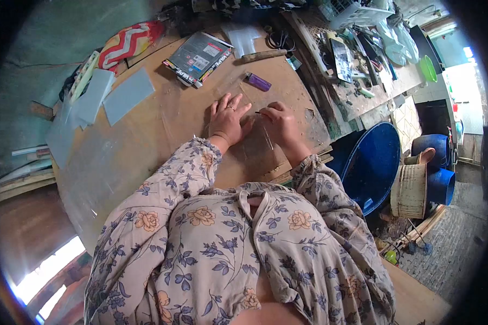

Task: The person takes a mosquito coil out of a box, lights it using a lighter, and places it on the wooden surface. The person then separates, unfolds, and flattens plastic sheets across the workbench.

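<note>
My left hand [229, 117] lies flat with its fingers spread, pressing on a clear plastic sheet [253, 142] on the wooden table; a ring is on one finger. Close to its right, my right hand [281, 123] is closed in a pinch. A small thin thing with a dark tip pokes out between its fingertips, too small and covered to name. Shiny lines along the sheet run just below the two hands. Beyond them lies a small purple block [258, 82] with a dark end, perhaps a lighter.
On the tabletop [141, 146] are a dark printed box [197, 58], a wooden stick [263, 55] and grey sheets [129, 96]. A cluttered side bench [382, 100] stands at the right. Below it are a big blue tub [371, 168] and a cream bucket [409, 189].
</note>
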Action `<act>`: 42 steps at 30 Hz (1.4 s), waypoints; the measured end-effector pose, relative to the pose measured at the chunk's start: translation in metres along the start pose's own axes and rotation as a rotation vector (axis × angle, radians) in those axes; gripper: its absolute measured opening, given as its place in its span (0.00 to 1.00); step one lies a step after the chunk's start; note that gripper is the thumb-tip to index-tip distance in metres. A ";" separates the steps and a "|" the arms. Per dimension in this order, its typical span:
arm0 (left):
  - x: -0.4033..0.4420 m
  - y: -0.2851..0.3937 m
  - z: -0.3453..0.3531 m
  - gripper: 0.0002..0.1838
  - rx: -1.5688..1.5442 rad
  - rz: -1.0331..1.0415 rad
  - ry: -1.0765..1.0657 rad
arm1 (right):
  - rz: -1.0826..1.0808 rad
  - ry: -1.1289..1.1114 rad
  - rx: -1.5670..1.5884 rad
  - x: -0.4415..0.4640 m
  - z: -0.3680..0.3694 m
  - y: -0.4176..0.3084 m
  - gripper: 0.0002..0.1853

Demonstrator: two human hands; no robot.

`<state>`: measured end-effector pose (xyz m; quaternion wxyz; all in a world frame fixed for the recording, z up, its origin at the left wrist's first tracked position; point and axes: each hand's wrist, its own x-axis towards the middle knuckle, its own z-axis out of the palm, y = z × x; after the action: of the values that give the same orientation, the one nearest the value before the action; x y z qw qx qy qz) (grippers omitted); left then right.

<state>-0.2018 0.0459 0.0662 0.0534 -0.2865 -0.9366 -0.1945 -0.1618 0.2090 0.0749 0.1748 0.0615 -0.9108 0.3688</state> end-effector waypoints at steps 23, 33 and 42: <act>0.001 0.001 0.000 0.19 -0.024 -0.024 -0.024 | -0.116 0.024 -0.086 0.003 0.002 0.000 0.06; 0.001 0.002 -0.001 0.19 -0.033 -0.046 -0.040 | -0.101 -0.016 -0.114 0.003 0.003 0.001 0.07; 0.000 0.002 -0.003 0.20 -0.031 -0.029 -0.037 | -0.134 -0.033 -0.111 0.002 0.003 0.003 0.07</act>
<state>-0.2007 0.0466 0.0698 0.0289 -0.2774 -0.9384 -0.2042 -0.1654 0.2094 0.0721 0.1872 0.1186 -0.9265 0.3041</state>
